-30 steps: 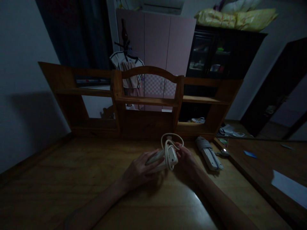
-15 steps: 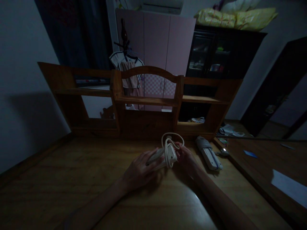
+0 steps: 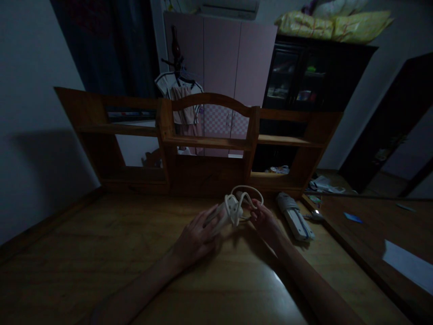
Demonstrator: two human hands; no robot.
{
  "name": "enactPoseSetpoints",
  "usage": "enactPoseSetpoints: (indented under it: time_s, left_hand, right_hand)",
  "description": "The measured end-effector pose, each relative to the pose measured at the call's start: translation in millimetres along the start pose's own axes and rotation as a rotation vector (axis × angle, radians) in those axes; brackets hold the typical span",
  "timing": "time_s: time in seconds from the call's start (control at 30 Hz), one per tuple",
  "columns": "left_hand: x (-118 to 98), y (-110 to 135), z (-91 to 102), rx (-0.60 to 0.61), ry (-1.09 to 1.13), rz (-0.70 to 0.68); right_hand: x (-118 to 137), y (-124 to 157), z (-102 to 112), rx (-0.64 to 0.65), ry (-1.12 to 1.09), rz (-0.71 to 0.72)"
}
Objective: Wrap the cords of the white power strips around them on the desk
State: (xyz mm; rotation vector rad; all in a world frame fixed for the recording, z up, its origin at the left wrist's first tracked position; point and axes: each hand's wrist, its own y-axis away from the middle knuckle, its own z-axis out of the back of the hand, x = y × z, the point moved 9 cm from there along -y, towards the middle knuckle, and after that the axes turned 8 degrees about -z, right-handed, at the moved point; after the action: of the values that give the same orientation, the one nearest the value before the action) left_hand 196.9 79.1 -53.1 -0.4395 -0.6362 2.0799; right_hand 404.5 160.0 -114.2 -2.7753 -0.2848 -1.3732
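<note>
My left hand (image 3: 197,234) is wrapped round a white power strip (image 3: 223,215), held just over the wooden desk. Loops of the strip's white cord (image 3: 251,188) circle its far end and rise in an arc to the right. My right hand (image 3: 265,221) pinches this cord between thumb and fingers, a little right of the strip. Much of the strip's near end is hidden under my left fingers. Farther right, a second power strip (image 3: 298,225) lies on the desk, its grey cord (image 3: 287,202) wound round the far end.
A wooden shelf unit (image 3: 208,143) stands along the back of the desk (image 3: 142,253). On a lower brown surface at right lie a white paper sheet (image 3: 407,262) and a blue card (image 3: 352,217). A plug (image 3: 314,216) rests beside the second strip.
The strip's far end has turned and shifted slightly left. My right hand has moved a little right, drawing its pinched cord away from the strip.
</note>
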Motion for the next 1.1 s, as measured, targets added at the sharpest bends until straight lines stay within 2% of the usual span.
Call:
enactPoseSetpoints:
  time_s: [0.17, 0.27, 0.37, 0.53, 0.7, 0.83, 0.97, 1.1]
  left_hand:
    - [26, 5, 6.6, -0.173, -0.006, 0.219]
    - [43, 11, 7.5, -0.221, 0.053, 0.370]
    - [54, 17, 8.8, -0.250, 0.120, 0.476]
    - [63, 22, 7.9, -0.290, 0.196, 0.523]
    - [57, 17, 7.9, -0.289, 0.206, 0.483]
    - [39, 10, 6.1, -0.231, 0.121, 0.340]
    - [21, 5, -2.1, -0.096, 0.059, 0.172]
    - [17, 4, -2.1, -0.041, 0.023, 0.161]
  right_hand:
    - [2, -4, 8, -0.018, -0.060, -0.013]
    - [2, -3, 7, -0.027, -0.062, -0.018]
    - [6, 4, -5, -0.003, -0.039, -0.013]
    - [10, 20, -36, 0.104, 0.109, -0.004]
    - [2, 31, -63, 0.242, 0.268, -0.060]
    - [-14, 38, -74, 0.323, 0.389, -0.109]
    - [-26, 34, -71, 0.286, 0.441, -0.051]
    - [-29, 28, -62, 0.183, 0.367, 0.009]
